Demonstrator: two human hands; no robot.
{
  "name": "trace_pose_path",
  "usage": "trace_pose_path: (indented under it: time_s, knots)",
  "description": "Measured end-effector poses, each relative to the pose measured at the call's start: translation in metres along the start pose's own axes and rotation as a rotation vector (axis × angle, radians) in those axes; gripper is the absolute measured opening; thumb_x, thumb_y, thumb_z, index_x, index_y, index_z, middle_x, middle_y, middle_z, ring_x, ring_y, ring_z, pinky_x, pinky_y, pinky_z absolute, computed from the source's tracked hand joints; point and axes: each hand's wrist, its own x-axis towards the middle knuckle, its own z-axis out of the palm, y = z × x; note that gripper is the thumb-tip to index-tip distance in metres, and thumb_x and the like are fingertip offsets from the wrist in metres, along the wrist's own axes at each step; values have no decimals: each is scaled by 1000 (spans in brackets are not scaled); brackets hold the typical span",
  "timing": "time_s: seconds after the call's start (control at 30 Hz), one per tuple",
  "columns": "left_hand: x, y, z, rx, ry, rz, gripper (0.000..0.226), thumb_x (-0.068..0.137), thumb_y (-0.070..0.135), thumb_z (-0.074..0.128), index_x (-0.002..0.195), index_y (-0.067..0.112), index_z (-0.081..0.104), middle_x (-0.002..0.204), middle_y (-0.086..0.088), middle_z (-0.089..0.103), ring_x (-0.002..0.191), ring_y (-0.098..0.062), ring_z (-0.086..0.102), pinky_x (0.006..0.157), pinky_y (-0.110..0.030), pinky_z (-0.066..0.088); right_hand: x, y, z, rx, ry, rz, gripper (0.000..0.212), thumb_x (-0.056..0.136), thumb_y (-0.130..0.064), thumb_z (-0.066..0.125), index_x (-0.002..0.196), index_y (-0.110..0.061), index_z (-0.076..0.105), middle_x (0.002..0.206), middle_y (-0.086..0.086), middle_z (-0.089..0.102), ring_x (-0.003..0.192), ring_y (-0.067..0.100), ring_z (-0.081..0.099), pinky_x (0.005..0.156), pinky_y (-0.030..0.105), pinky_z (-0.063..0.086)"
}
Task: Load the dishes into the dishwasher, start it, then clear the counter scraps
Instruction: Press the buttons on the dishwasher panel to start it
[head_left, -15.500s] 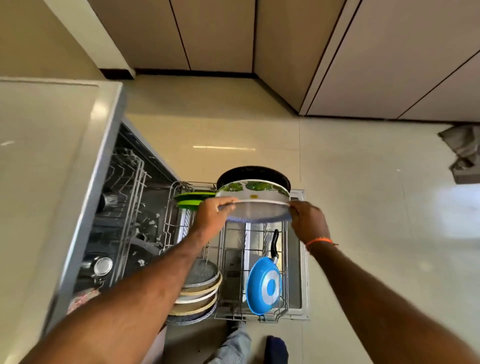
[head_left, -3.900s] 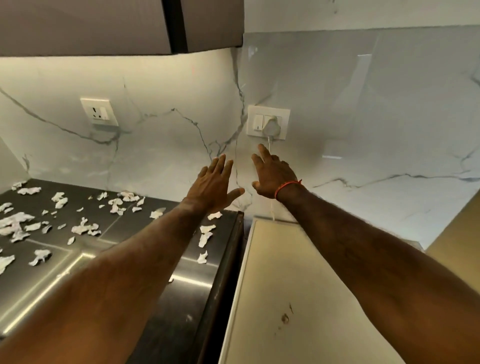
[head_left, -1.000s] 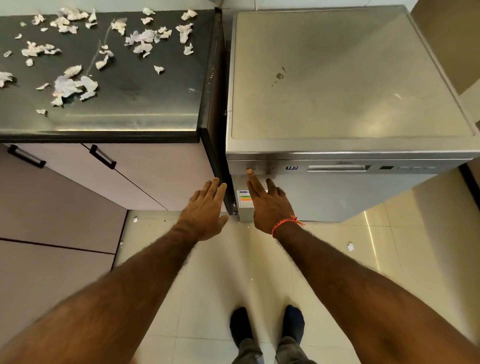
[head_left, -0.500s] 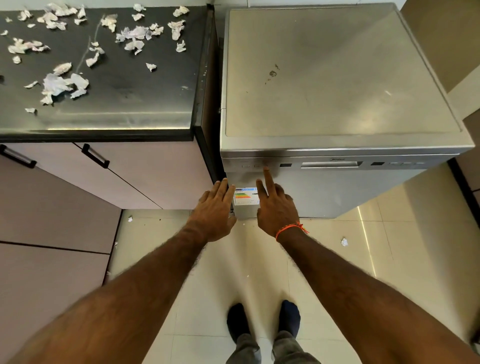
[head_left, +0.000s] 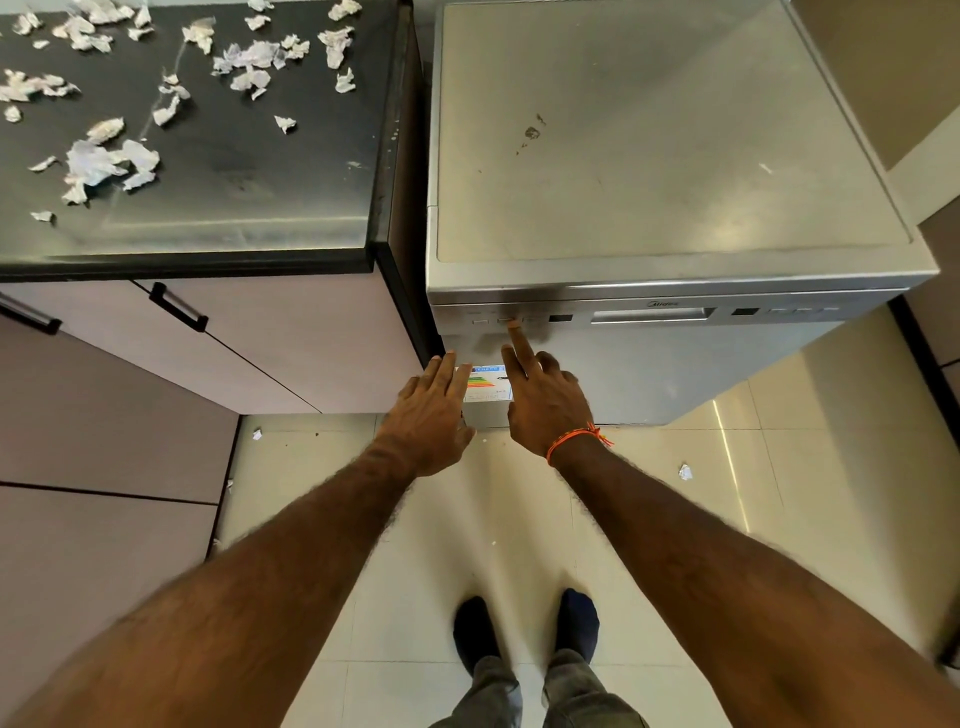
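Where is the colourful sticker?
The colourful sticker is on the dishwasher front, lower left, between the left hand and right hand.

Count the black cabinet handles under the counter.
2. One handle is on the cabinet front below the counter edge; a second handle is farther left, partly cut off by the frame. Others may be out of view.

One dishwasher (head_left: 649, 156) – two hands – scraps (head_left: 104, 161) uncountable

Bare forearms — orange thread bracelet (head_left: 577, 440), dark socks (head_left: 475, 631), grey trousers (head_left: 540, 696).
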Motion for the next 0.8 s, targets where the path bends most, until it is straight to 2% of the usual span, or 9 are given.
trace_pose_path:
  time_s: [0.17, 0.37, 0.53, 0.63, 0.8]
  knots:
    - [2, 1, -2, -9, 0, -6, 93, 98, 45, 58, 162, 18, -3, 170, -5, -10, 156, -28, -9, 127, -51, 8, 2, 1, 2, 3, 10, -18, 94, 82, -25, 73, 159, -15, 20, 169, 4, -5, 139, 41, 35, 103, 51, 46]
    - [2, 0, 0, 1, 13, -10, 93, 98, 48, 58, 162, 19, -3, 170, -5, -10, 157, -28, -8, 127, -49, 6, 6, -3, 1, 46, 1, -24, 104, 81, -23, 73, 161, -18, 7, 167, 6, 11, 131, 34, 45, 99, 46, 49]
    - [-1, -2, -3, 10, 16, -11, 92, 99, 49, 56, 162, 17, -3, 170, -7, -10, 156, -26, -9, 127, -49, 7, 13, -10, 2, 12, -23, -123, 109, 79, -25, 76, 160, -20, 4, 166, 9, 15, 127, 34, 48, 101, 50, 47]
    - [-3, -5, -4, 15, 5, -22, 91, 99, 48, 56, 162, 18, -3, 170, -7, -10, 156, -26, -9, 127, -49, 8, 21, -13, 2, 33, -24, -94, 122, 76, -33, 81, 159, -23, -8, 161, 13, 29, 118, 32, 55, 97, 49, 49]
    - [-3, -10, -5, 15, 12, -43, 93, 98, 49, 57, 162, 18, -3, 170, -6, -9, 157, -27, -8, 127, -49, 9, 19, -16, 1, 124, -43, -40, 131, 72, -27, 83, 157, -27, -17, 153, 13, 42, 102, 31, 62, 88, 44, 55]
